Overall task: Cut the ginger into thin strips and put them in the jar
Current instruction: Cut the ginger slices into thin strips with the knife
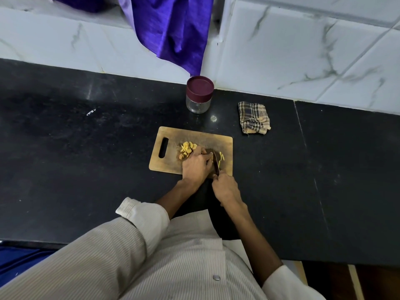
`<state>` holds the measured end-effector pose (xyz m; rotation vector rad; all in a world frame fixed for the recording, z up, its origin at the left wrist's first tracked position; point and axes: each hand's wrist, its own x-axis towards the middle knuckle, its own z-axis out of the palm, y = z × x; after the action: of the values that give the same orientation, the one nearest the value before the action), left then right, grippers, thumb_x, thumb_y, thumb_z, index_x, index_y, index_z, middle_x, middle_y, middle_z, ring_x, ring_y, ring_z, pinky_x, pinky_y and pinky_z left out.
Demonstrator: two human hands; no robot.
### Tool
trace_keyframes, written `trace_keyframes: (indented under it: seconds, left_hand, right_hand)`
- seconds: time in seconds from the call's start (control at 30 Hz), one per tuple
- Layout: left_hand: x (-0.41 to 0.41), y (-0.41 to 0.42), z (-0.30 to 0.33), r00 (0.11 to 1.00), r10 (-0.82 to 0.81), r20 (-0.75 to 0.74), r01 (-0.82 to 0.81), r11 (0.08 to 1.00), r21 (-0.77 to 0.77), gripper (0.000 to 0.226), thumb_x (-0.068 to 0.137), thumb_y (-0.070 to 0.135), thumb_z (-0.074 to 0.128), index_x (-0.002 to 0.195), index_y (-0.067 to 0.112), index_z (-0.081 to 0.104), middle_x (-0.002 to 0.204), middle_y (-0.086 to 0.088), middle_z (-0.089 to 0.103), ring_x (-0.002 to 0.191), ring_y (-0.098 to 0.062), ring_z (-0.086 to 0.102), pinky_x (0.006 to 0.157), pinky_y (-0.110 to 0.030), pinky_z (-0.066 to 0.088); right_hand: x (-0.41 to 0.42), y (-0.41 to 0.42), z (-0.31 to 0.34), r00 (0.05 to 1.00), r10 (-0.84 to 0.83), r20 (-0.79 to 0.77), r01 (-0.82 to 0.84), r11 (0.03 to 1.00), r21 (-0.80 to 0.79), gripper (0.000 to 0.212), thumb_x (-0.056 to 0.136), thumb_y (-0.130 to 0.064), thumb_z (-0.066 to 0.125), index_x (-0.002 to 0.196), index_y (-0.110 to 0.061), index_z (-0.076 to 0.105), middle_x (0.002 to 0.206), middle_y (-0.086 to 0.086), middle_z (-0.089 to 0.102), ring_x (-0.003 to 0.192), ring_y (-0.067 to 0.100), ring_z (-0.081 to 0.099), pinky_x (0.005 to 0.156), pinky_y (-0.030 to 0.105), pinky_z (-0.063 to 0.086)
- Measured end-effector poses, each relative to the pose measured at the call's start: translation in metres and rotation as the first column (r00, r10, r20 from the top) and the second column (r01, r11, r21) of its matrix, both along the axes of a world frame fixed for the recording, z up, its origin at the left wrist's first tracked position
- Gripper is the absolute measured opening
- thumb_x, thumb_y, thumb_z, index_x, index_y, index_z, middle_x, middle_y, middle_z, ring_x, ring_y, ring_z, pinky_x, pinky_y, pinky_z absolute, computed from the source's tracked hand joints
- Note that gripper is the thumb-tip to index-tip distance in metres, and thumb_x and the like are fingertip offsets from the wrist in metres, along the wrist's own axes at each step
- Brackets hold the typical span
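Observation:
A wooden cutting board [171,156] lies on the black counter. A heap of yellow ginger slices [187,148] sits on its middle, and thin ginger strips [221,158] lie to the right of the blade. My left hand [195,165] is curled over a ginger piece that it mostly hides, fingertips next to the blade. My right hand [227,188] grips the handle of a knife [216,162], whose blade stands on the board between the held piece and the strips. A clear jar [199,95] with a maroon lid, shut, stands behind the board.
A folded checked cloth [254,118] lies to the right of the jar. A purple cloth [173,31] hangs down the tiled wall above the jar. The black counter [86,148] stretches wide on both sides.

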<state>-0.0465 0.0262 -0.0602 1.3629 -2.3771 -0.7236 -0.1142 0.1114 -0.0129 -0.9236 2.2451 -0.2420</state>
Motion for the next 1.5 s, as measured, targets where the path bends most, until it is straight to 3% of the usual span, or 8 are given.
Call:
trace_keyframes:
  seconds: [0.3,0.57,0.73,0.87,1.03,1.13,1.27,1.5]
  left_hand:
    - [0.002,0.0,-0.003,1.0,-0.011,-0.018,0.011,1.0,-0.025,0.027,0.097,0.029,0.051,0.115,0.018,0.069,0.118,-0.003,0.051,0.097,-0.017,0.059,0.079,-0.032,0.053]
    - [0.002,0.001,-0.003,0.999,0.001,-0.04,-0.003,0.999,-0.039,0.026,0.098,0.029,0.05,0.108,0.016,0.071,0.116,-0.004,0.053,0.092,-0.018,0.06,0.074,-0.031,0.052]
    - [0.002,0.001,-0.003,0.999,0.007,-0.036,-0.009,0.999,-0.043,0.025,0.097,0.029,0.052,0.107,0.018,0.071,0.114,-0.003,0.054,0.091,-0.017,0.06,0.069,-0.026,0.048]
    - [0.003,0.001,-0.004,1.0,0.005,-0.023,-0.006,0.999,-0.052,0.025,0.097,0.029,0.053,0.111,0.019,0.07,0.114,-0.003,0.053,0.09,-0.017,0.061,0.068,-0.025,0.045]
    - [0.003,0.002,-0.002,1.0,-0.001,-0.017,0.0,0.999,-0.049,0.026,0.096,0.028,0.054,0.116,0.02,0.068,0.117,-0.003,0.052,0.094,-0.017,0.06,0.073,-0.026,0.047]
    - [0.003,0.002,-0.003,1.0,0.007,-0.013,-0.007,0.999,-0.048,0.026,0.096,0.028,0.053,0.118,0.021,0.067,0.118,-0.002,0.051,0.096,-0.017,0.06,0.073,-0.026,0.046]
    - [0.003,0.001,-0.004,1.0,0.001,-0.021,-0.002,0.998,-0.055,0.026,0.096,0.027,0.054,0.117,0.021,0.068,0.116,-0.003,0.051,0.095,-0.018,0.06,0.074,-0.029,0.049]
    - [0.003,0.0,-0.006,1.0,0.001,-0.022,-0.002,0.998,-0.06,0.025,0.096,0.029,0.053,0.116,0.022,0.068,0.117,-0.002,0.052,0.094,-0.015,0.059,0.073,-0.026,0.047]
  right_hand:
    - [0.005,-0.004,-0.006,0.997,0.048,-0.069,-0.044,0.997,0.062,0.032,0.101,-0.017,0.043,0.131,-0.005,0.047,0.122,0.018,0.061,0.111,0.035,0.06,0.09,0.046,0.05]
    - [0.0,-0.008,-0.007,0.997,-0.075,0.009,0.075,0.997,0.011,0.029,0.103,-0.02,0.041,0.126,-0.005,0.05,0.122,0.018,0.059,0.108,0.034,0.06,0.091,0.047,0.051]
    - [-0.009,-0.002,-0.006,0.992,-0.115,0.051,0.116,0.993,-0.015,0.033,0.105,-0.03,0.039,0.128,-0.009,0.048,0.109,0.015,0.061,0.096,0.033,0.065,0.078,0.05,0.059]
    - [-0.015,0.002,0.001,0.985,-0.151,0.086,0.152,0.988,-0.007,0.036,0.106,-0.033,0.038,0.135,-0.013,0.046,0.112,0.011,0.057,0.093,0.03,0.066,0.059,0.041,0.061]
    - [-0.017,0.004,0.0,0.982,-0.149,0.112,0.152,0.988,-0.013,0.038,0.106,-0.035,0.038,0.136,-0.014,0.045,0.111,0.009,0.057,0.089,0.028,0.066,0.044,0.029,0.051]
    - [-0.016,0.004,0.002,0.987,-0.132,0.096,0.137,0.989,-0.049,0.035,0.105,-0.035,0.038,0.131,-0.014,0.048,0.108,0.009,0.059,0.086,0.027,0.066,0.05,0.034,0.057]
    - [-0.013,0.003,0.002,0.996,-0.077,0.048,0.078,0.997,-0.019,0.031,0.105,-0.033,0.04,0.127,-0.012,0.048,0.109,0.011,0.061,0.093,0.029,0.066,0.075,0.049,0.06]
    - [-0.021,0.004,0.002,0.995,-0.092,0.03,0.093,0.996,-0.017,0.031,0.104,-0.033,0.041,0.124,-0.012,0.051,0.108,0.011,0.061,0.094,0.03,0.065,0.081,0.051,0.058]
